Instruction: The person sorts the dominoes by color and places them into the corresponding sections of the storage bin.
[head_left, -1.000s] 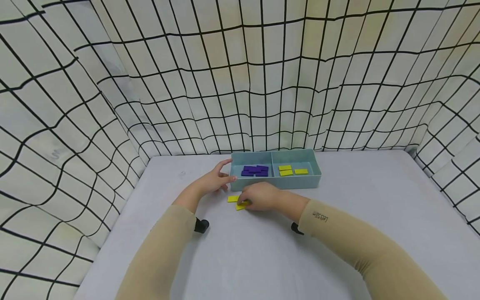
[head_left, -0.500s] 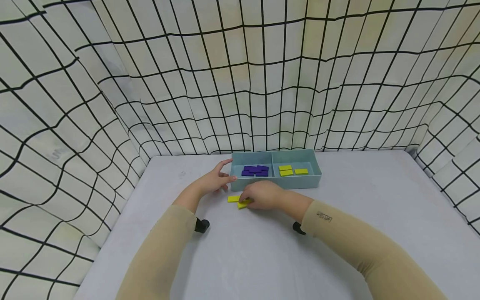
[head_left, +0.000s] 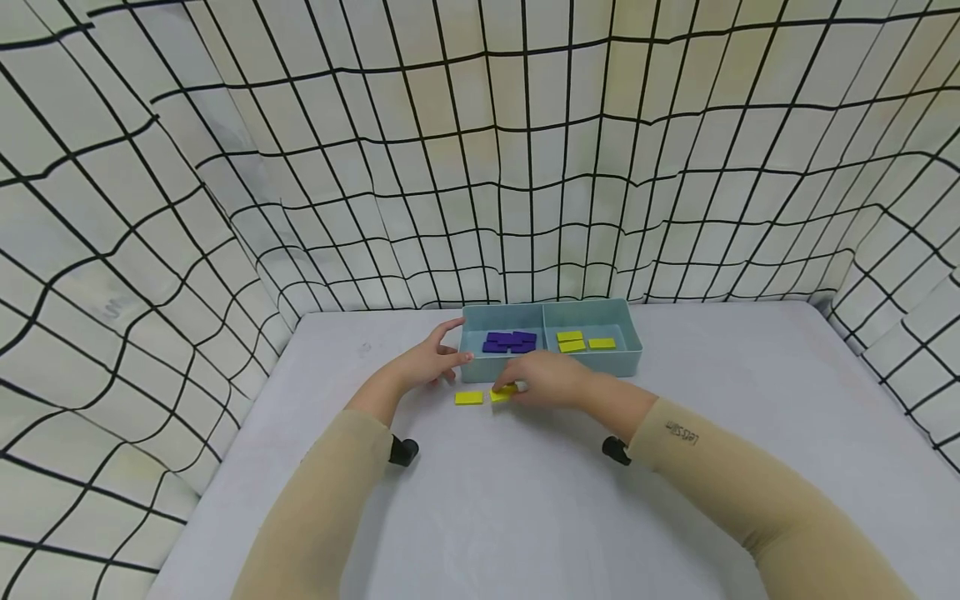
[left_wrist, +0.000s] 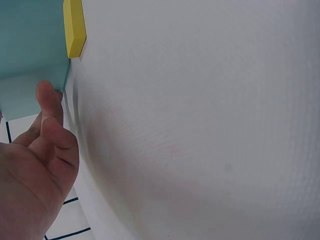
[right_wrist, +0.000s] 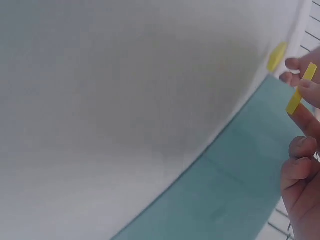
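Note:
My right hand (head_left: 551, 379) pinches a flat yellow rectangular tile (right_wrist: 301, 89) between thumb and finger, just in front of the light blue box (head_left: 588, 364). The tile is lifted off the table in the right wrist view. A second yellow tile (head_left: 468, 398) lies on the table to its left. At the box's left end rests my left hand (head_left: 427, 362), its thumb at the near corner and a finger stretched to the far corner. Several purple tiles (head_left: 510, 342) lie in the left compartment, and three yellow tiles (head_left: 572, 346) in the right one.
A divider (head_left: 544, 327) splits the box in two. The box stands near the back of a white-covered table (head_left: 480, 517). White walls with a black grid (head_left: 525, 158) close in the back and sides.
My right hand has drawn one yellow tile right, away from the other, and lifted it toward the box front. My left hand and the box have stayed in place.

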